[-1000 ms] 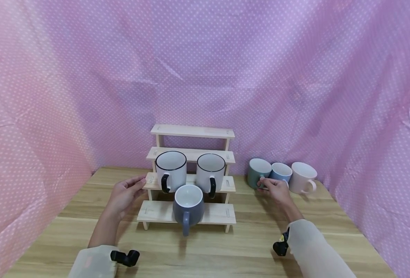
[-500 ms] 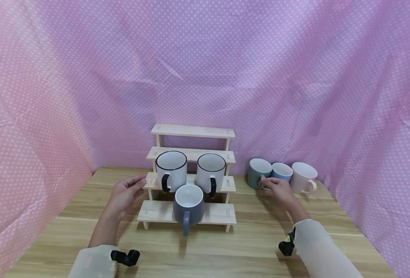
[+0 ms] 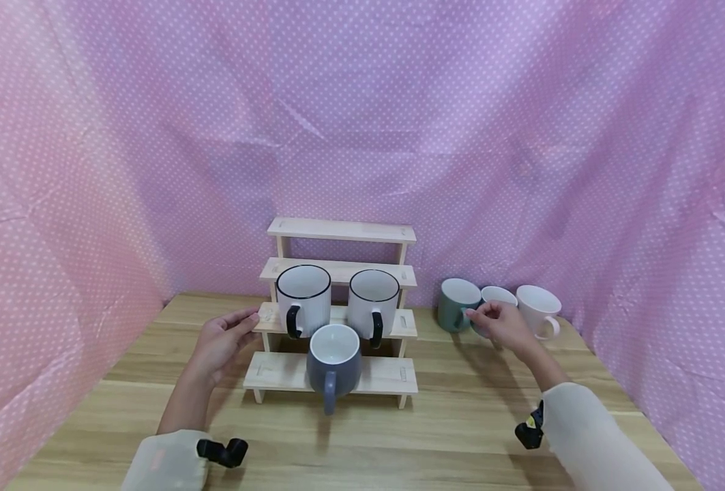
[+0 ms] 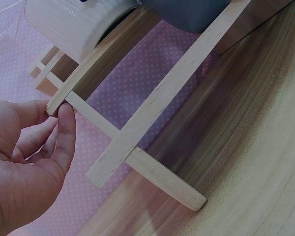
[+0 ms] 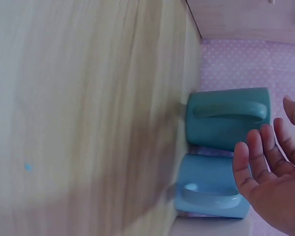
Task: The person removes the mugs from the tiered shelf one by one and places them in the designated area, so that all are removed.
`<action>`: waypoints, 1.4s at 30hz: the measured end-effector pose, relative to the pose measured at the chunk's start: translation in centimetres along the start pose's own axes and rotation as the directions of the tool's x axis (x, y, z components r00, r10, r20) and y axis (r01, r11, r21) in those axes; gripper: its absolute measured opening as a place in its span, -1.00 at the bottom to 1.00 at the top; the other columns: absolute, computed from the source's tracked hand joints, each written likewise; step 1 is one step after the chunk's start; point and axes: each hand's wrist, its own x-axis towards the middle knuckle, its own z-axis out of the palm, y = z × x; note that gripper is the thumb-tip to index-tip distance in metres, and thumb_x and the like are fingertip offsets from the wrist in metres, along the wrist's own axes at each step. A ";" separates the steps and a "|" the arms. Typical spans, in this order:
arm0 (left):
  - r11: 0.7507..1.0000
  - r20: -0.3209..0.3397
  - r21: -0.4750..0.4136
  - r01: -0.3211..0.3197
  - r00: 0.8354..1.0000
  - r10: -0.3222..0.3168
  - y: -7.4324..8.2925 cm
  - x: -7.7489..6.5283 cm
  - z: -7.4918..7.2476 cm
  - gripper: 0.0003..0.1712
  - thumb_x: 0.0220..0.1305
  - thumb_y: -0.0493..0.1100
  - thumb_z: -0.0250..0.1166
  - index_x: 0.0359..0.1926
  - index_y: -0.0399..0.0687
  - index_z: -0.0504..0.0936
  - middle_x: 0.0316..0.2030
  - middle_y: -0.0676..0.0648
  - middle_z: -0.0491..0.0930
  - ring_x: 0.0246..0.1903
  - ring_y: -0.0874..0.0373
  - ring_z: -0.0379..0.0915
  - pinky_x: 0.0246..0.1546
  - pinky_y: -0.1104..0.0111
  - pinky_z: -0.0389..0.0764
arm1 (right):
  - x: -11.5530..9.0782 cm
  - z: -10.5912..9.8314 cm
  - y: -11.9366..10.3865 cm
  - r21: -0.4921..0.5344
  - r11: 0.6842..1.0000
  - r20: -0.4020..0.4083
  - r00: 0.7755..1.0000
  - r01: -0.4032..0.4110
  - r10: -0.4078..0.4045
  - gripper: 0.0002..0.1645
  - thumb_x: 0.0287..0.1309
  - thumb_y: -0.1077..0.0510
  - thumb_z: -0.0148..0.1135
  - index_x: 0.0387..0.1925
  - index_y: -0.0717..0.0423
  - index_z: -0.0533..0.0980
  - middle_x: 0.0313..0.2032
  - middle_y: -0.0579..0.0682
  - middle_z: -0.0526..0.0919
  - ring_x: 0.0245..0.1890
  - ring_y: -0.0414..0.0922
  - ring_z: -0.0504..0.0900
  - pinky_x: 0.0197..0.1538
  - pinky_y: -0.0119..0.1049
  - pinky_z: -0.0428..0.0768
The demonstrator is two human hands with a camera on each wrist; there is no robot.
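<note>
My left hand [image 3: 221, 344] pinches the left end of the second-lowest board on a stepped wooden rack [image 3: 393, 372]; the left wrist view shows thumb and fingertips on the board's end. On that board stand two white mugs, one at left [image 3: 315, 315] and one at right [image 3: 362, 315], both black-rimmed with black handles. A grey-blue mug [image 3: 337, 378] sits on the lowest board. My right hand [image 5: 280, 172] has relaxed fingers, holding nothing, beside the handle of a green mug [image 5: 226, 132]. It partly hides a light blue mug [image 5: 206, 172] in the head view.
A pale pink mug [image 3: 529, 324] stands at the right end of the mug row, near the back of the wooden table [image 3: 436, 436]. Pink dotted cloth [image 3: 350, 102] hangs behind and along both sides. The rack's upper two boards rise behind the white mugs.
My right hand has let go of the green mug's handle and drawn back slightly to the right, now covering more of the blue mug. My left hand stays on the rack.
</note>
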 end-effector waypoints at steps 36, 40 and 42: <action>1.000 0.003 -0.007 -0.020 1.000 0.020 -0.2 -0.1 0.1 -0.39 0.52 -0.24 0.22 0.40 -0.53 0.29 -0.03 0.03 0.57 -0.09 0.34 0.58 0.09 0.48 0.65 | -3.8 6.3 -10.0 -0.118 0.784 0.342 0.766 0.609 -0.544 -0.64 0.40 -0.04 0.32 0.04 0.11 0.65 -0.13 -0.20 0.71 -0.13 -0.23 0.65 -0.10 -0.18 0.73; 1.000 0.002 -0.012 -0.019 1.000 0.019 -0.1 -0.1 0.1 -0.39 0.52 -0.25 0.21 0.40 -0.54 0.28 -0.04 0.03 0.57 -0.10 0.34 0.58 0.08 0.49 0.65 | -4.0 7.3 -11.0 -0.082 0.750 0.352 0.723 0.656 -0.594 -0.66 0.38 0.00 0.34 0.05 0.11 0.64 -0.11 -0.15 0.72 -0.13 -0.15 0.67 -0.10 -0.18 0.73; 1.000 0.004 -0.013 -0.018 1.000 0.018 -0.1 -0.1 0.1 -0.40 0.53 -0.25 0.20 0.41 -0.54 0.28 -0.03 0.03 0.57 -0.09 0.34 0.58 0.09 0.48 0.65 | -4.2 7.7 -11.5 -0.065 0.742 0.360 0.709 0.667 -0.607 -0.68 0.38 0.02 0.35 0.04 0.10 0.64 -0.11 -0.14 0.72 -0.14 -0.12 0.68 -0.11 -0.15 0.73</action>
